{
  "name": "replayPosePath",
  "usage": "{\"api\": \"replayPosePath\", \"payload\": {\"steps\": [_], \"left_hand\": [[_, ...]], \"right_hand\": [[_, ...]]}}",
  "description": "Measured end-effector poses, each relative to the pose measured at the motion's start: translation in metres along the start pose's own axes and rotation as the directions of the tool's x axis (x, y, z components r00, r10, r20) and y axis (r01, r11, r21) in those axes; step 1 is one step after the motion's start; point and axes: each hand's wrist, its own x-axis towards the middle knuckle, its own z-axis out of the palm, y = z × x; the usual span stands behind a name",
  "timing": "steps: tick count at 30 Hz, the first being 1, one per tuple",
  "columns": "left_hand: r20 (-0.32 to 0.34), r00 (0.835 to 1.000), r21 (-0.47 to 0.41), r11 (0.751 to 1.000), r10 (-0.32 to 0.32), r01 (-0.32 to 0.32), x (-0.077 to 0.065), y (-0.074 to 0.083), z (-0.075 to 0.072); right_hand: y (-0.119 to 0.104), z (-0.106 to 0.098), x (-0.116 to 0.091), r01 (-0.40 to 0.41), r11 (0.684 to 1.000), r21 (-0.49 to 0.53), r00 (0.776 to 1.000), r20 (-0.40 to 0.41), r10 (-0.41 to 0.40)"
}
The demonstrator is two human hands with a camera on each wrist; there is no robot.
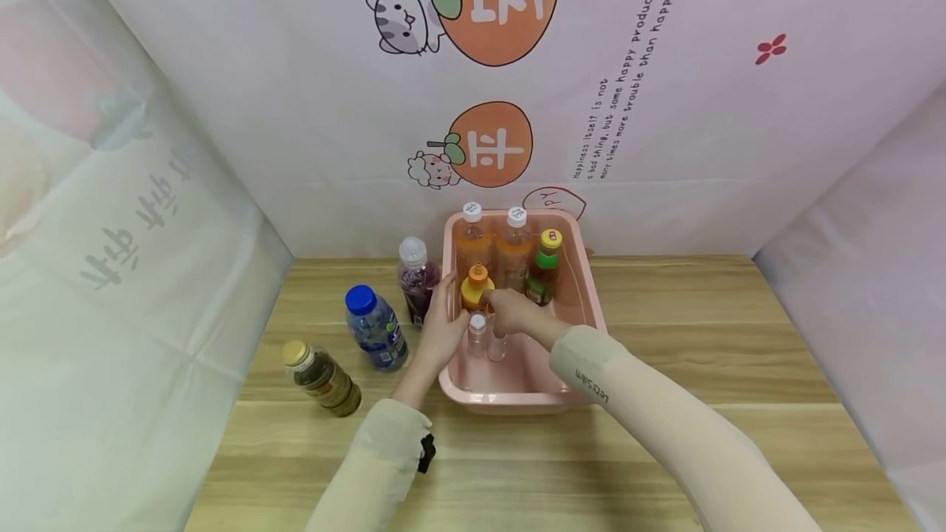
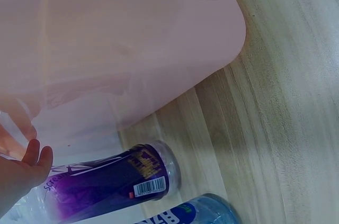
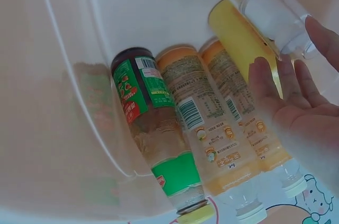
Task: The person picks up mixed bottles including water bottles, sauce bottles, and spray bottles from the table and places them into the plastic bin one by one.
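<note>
My left hand point(image 1: 439, 327) grips the left rim of a pink plastic basin point(image 1: 545, 397); its fingertips show outside the wall in the left wrist view. Inside the basin my right hand point(image 1: 512, 312) pinches the top of a small clear bottle point(image 3: 275, 20). Beside it stands another small clear bottle point(image 1: 477, 337) with a white cap. Just behind is a yellow squeeze bottle point(image 1: 476, 292) with an orange nozzle. Farther back are two orange drink bottles point(image 1: 473, 246) with white caps and a sauce bottle point(image 1: 543, 273) with green labels and a yellow cap.
Left of the basin, a purple drink bottle point(image 1: 418, 282), a blue-capped bottle point(image 1: 377, 331) and a yellow-capped bottle of dark liquid point(image 1: 325, 380) stand on the wooden table point(image 1: 665, 335). A printed cloth point(image 1: 332, 146) hangs behind and at both sides.
</note>
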Motion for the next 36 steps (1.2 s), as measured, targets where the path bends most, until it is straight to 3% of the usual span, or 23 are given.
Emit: {"api": "replayPosePath", "payload": {"steps": [7,16,26,32,36], "left_hand": [[0.001,1.000,-0.010,1.000,0.000,0.000,-0.001,-0.001,-0.002],[-0.001,1.000,-0.013,0.999,0.030,-0.030,-0.002,-0.003,-0.004],[-0.001,0.999,-0.020,0.999,0.036,-0.036,-0.001,-0.003,-0.002],[0.004,1.000,-0.015,1.000,0.028,-0.028,0.001,-0.003,-0.001],[0.009,1.000,-0.024,0.999,0.027,-0.027,0.001,-0.002,0.000]], "right_hand": [[0.005,-0.012,-0.005,0.029,0.992,0.127,0.999,0.029,-0.033],[0.015,-0.041,-0.022,0.026,0.941,0.338,0.999,0.018,-0.034],[0.031,-0.068,-0.050,0.142,0.871,0.471,0.988,-0.122,-0.095],[0.059,-0.073,-0.063,0.157,0.870,0.467,0.981,-0.179,-0.081],[0.079,-0.067,-0.068,0.227,0.857,0.463,0.959,-0.258,-0.114]]}}
